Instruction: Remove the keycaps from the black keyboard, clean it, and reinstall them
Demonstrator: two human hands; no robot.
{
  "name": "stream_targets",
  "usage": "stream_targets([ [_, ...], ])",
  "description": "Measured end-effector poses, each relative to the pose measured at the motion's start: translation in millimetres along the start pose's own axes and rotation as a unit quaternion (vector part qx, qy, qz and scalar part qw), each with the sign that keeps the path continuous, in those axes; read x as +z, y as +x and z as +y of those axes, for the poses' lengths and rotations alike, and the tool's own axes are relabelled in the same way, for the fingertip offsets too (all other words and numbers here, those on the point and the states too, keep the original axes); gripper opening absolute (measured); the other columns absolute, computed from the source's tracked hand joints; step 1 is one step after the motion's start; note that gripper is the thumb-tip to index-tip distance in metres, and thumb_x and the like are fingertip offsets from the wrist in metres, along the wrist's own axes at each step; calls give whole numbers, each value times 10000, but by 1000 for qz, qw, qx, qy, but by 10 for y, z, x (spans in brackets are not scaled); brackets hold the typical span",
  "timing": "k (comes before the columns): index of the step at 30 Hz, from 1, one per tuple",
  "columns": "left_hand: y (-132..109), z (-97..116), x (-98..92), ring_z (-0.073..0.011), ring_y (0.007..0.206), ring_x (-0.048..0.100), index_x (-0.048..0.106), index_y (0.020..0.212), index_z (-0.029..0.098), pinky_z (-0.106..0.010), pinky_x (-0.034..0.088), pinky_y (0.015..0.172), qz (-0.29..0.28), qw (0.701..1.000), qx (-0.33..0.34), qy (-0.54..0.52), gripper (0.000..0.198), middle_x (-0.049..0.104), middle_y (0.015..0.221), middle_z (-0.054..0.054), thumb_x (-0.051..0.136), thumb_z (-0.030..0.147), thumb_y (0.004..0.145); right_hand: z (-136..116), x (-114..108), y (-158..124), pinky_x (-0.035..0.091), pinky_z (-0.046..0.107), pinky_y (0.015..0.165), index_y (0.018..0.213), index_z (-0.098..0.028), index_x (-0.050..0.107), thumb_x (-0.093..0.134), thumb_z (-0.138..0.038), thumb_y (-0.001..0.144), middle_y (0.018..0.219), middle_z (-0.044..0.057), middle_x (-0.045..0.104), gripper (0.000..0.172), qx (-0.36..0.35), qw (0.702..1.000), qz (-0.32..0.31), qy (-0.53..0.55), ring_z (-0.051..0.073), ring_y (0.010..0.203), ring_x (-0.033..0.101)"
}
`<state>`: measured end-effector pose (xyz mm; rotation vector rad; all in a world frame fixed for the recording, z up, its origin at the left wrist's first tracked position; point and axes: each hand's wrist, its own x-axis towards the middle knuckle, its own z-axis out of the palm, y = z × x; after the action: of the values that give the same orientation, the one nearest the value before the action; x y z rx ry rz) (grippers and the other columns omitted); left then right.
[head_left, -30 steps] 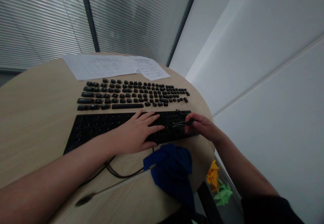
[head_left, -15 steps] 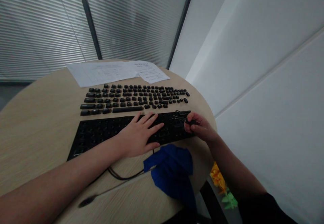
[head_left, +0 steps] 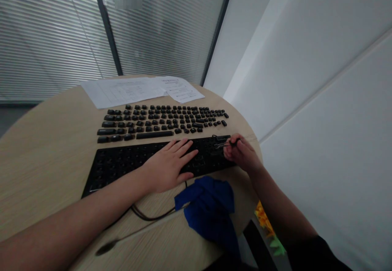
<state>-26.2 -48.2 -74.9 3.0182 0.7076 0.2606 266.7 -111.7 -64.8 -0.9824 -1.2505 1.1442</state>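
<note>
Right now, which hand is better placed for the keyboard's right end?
Likely the right hand: it holds a wire-ended tool at that end, while the left hand lies spread across the keyboard, farther left.

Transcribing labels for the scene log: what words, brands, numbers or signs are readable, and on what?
None readable with certainty.
Left paper sheet: faint print, too small to read.
Right paper sheet: heading and lines below, too blurred to read.
Loose keycaps: pale marks on some, too small to read.
Keyboard base: no legible label; left hand covers part.
</note>
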Motion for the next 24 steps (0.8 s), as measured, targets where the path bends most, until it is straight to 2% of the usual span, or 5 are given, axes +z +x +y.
stream_targets([
  [7, 3, -1, 23, -377, 1584, 267, 454, 1580, 154, -554, 174, 1281, -4, 1000, 8, 0, 693, 320, 1688, -210, 512, 561, 1022, 97, -27, -79, 307, 259, 493, 837, -249, 478, 529, -778, 917, 672, -37, 475, 537, -9, 995, -61, -81, 118, 521, 380],
  [10, -3, -1, 28, -381, 1580, 274, 478, 1562, 153, -569, 175, 1278, 8, 1000, 14, -10, 672, 349, 1676, -210, 527, 546, 1019, 150, -34, -131, 299, 250, 486, 884, -246, 512, 541, -726, 949, 698, -30, 491, 485, -13, 987, -70, -143, 119, 534, 386],
  [14, -5, -5, 29, -351, 1582, 283, 473, 1564, 161, -552, 161, 1289, 13, 999, 34, -18, 634, 372, 1673, -183, 493, 517, 1039, 188, -35, -148, 286, 249, 484, 926, -247, 523, 513, -655, 998, 669, -45, 456, 414, -15, 983, -82, -162, 119, 520, 361],
  [20, 7, 0, 18, -307, 1584, 292, 480, 1561, 182, -506, 134, 1300, -6, 998, 55, -20, 576, 387, 1672, -152, 461, 462, 1059, 172, -59, -147, 305, 258, 509, 941, -239, 540, 487, -595, 1022, 682, -35, 473, 369, -1, 969, -114, -219, 129, 551, 397],
  [24, 5, 13, 8, -320, 1586, 282, 469, 1570, 181, -522, 134, 1297, -12, 999, 49, -13, 596, 370, 1681, -151, 455, 482, 1056, 105, -40, -150, 351, 276, 554, 933, -235, 555, 458, -549, 1036, 700, -23, 492, 344, -32, 945, -139, -296, 147, 596, 441],
])
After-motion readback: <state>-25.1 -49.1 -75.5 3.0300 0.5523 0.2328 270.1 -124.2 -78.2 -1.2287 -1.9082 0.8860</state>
